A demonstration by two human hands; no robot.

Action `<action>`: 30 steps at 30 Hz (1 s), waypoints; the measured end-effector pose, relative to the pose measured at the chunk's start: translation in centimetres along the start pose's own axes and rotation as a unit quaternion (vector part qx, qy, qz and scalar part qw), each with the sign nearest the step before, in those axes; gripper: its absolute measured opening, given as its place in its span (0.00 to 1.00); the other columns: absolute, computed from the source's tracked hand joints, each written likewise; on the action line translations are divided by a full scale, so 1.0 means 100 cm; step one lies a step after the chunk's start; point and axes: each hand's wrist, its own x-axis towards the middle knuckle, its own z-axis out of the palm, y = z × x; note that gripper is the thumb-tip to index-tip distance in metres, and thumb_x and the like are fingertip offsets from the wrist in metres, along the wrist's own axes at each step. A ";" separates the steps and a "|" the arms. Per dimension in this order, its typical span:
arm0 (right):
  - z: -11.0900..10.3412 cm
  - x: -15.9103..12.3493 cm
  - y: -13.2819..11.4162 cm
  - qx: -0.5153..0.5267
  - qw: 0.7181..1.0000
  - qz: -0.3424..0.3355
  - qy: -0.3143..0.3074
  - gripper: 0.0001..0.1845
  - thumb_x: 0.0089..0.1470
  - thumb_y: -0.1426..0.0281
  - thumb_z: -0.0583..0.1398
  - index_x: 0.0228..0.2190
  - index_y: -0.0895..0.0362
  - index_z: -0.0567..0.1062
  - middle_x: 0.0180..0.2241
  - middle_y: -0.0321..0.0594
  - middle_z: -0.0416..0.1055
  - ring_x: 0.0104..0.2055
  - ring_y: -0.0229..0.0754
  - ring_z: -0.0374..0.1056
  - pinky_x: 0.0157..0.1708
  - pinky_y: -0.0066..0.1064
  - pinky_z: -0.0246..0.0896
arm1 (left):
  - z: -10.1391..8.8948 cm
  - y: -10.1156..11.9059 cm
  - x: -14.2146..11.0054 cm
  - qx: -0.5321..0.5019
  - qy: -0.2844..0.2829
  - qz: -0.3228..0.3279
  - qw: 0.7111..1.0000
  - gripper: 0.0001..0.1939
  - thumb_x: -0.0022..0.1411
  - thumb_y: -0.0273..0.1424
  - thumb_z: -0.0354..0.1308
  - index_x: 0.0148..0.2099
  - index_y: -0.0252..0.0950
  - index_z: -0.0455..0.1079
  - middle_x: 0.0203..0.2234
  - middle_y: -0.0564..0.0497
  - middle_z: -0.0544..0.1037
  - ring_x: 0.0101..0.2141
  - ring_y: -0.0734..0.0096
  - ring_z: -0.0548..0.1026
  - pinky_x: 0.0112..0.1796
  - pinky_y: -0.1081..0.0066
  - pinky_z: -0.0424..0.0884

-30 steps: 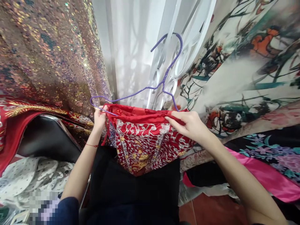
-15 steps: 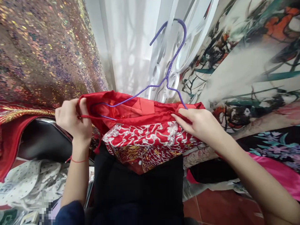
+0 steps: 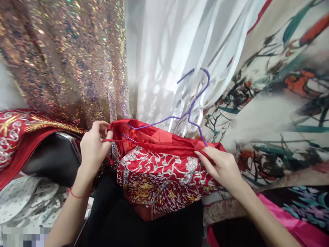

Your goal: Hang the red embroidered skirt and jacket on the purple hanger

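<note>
Since 0.5 s ago the left hand (image 3: 94,149) has shifted right, closer to the red garment (image 3: 159,171); its fingers stay curled, pinching the garment's left strap. The right hand (image 3: 222,166) pinches the garment's right edge, wrist bent. The purple hanger (image 3: 191,111) sits inside the garment's top, hook upward.

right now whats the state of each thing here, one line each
red embroidered garment: bunched, top edge pulled over the hanger, lower part hanging down
purple hanger: hook free in the air, both shoulders tucked inside the garment
left hand: closed on the garment's left top edge
right hand: pinching the garment's right top edge
sequin fabric: hanging
white curtain: hanging, drawn
</note>
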 end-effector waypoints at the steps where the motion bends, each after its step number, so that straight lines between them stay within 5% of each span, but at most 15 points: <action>1: 0.001 0.001 0.000 -0.004 1.000 -0.004 0.001 0.15 0.68 0.70 0.55 0.26 0.54 0.69 0.20 0.33 0.67 0.21 0.35 0.65 0.25 0.27 0.59 | 0.001 0.003 -0.001 0.017 0.002 0.000 1.000 0.09 0.63 0.36 0.60 0.45 0.41 0.71 0.28 0.52 0.76 0.28 0.63 0.73 0.31 0.68 0.61; 4: 0.004 0.002 0.000 -0.015 1.000 -0.014 0.010 0.15 0.67 0.71 0.55 0.26 0.54 0.69 0.20 0.33 0.66 0.20 0.35 0.65 0.24 0.28 0.57 | 0.003 0.009 -0.016 0.033 0.014 0.024 0.999 0.12 0.67 0.38 0.54 0.50 0.40 0.70 0.35 0.48 0.78 0.36 0.59 0.77 0.37 0.66 0.68; 6: 0.005 0.003 -0.001 -0.021 0.999 -0.022 0.017 0.15 0.67 0.72 0.55 0.26 0.55 0.69 0.19 0.33 0.66 0.20 0.35 0.65 0.24 0.28 0.57 | 0.000 0.008 -0.035 0.037 -0.042 0.038 0.998 0.14 0.68 0.36 0.50 0.53 0.40 0.68 0.39 0.46 0.79 0.39 0.59 0.79 0.40 0.65 0.71; 8: 0.005 0.003 -0.001 -0.024 0.999 -0.031 0.022 0.16 0.67 0.72 0.55 0.25 0.55 0.69 0.20 0.34 0.68 0.20 0.36 0.66 0.25 0.29 0.58 | -0.007 0.001 -0.054 0.058 -0.174 0.041 0.982 0.16 0.67 0.36 0.50 0.55 0.39 0.66 0.43 0.43 0.80 0.41 0.57 0.80 0.41 0.63 0.73; 11: 0.007 0.002 0.001 -0.024 0.999 -0.034 0.031 0.17 0.68 0.71 0.55 0.25 0.56 0.69 0.21 0.35 0.70 0.20 0.35 0.67 0.26 0.28 0.58 | -0.026 -0.008 -0.071 0.136 -0.407 0.039 0.902 0.21 0.56 0.41 0.62 0.51 0.39 0.70 0.47 0.40 0.81 0.46 0.48 0.80 0.44 0.59 0.75; 13: 0.008 0.002 0.003 -0.023 0.998 -0.032 0.039 0.17 0.68 0.70 0.55 0.25 0.56 0.69 0.21 0.34 0.69 0.20 0.34 0.66 0.25 0.28 0.57 | -0.035 -0.003 -0.071 0.155 -0.471 0.040 0.868 0.21 0.56 0.46 0.64 0.48 0.41 0.71 0.45 0.44 0.82 0.47 0.50 0.81 0.44 0.60 0.75; 15: 0.009 0.001 0.004 -0.026 0.998 -0.032 0.043 0.17 0.67 0.70 0.56 0.24 0.56 0.68 0.20 0.32 0.67 0.19 0.34 0.65 0.25 0.27 0.56 | -0.035 0.010 -0.064 0.133 -0.432 0.034 0.891 0.21 0.63 0.51 0.57 0.49 0.42 0.70 0.45 0.47 0.82 0.46 0.55 0.81 0.45 0.63 0.74; 19: 0.010 0.000 0.004 -0.034 0.998 -0.038 0.048 0.17 0.67 0.69 0.56 0.24 0.56 0.67 0.20 0.31 0.64 0.19 0.34 0.63 0.25 0.27 0.56 | -0.006 0.031 -0.046 0.078 -0.261 0.015 0.962 0.25 0.69 0.51 0.50 0.56 0.38 0.65 0.49 0.44 0.79 0.46 0.58 0.80 0.45 0.64 0.73; 23: 0.008 -0.001 0.005 -0.042 0.997 -0.040 0.051 0.18 0.67 0.69 0.56 0.23 0.56 0.66 0.19 0.30 0.62 0.19 0.33 0.62 0.25 0.26 0.56 | 0.020 0.027 -0.041 0.006 -0.227 0.096 0.969 0.11 0.69 0.39 0.53 0.39 0.38 0.69 0.31 0.51 0.78 0.31 0.66 0.76 0.34 0.69 0.69; 28: 0.011 -0.002 0.007 -0.077 0.995 -0.043 0.056 0.18 0.68 0.68 0.56 0.24 0.56 0.68 0.19 0.31 0.63 0.19 0.33 0.63 0.25 0.27 0.56 | -0.006 0.026 -0.054 -0.189 -0.050 0.222 0.955 0.05 0.65 0.26 0.55 0.35 0.38 0.67 0.29 0.51 0.72 0.33 0.69 0.72 0.37 0.68 0.70; 30: 0.014 -0.002 0.008 -0.085 0.994 -0.043 0.062 0.19 0.67 0.68 0.57 0.22 0.56 0.67 0.19 0.31 0.63 0.19 0.33 0.63 0.25 0.28 0.55 | -0.025 0.033 -0.061 -0.240 -0.089 0.257 0.932 0.07 0.66 0.29 0.55 0.33 0.39 0.68 0.28 0.49 0.73 0.33 0.67 0.72 0.38 0.66 0.70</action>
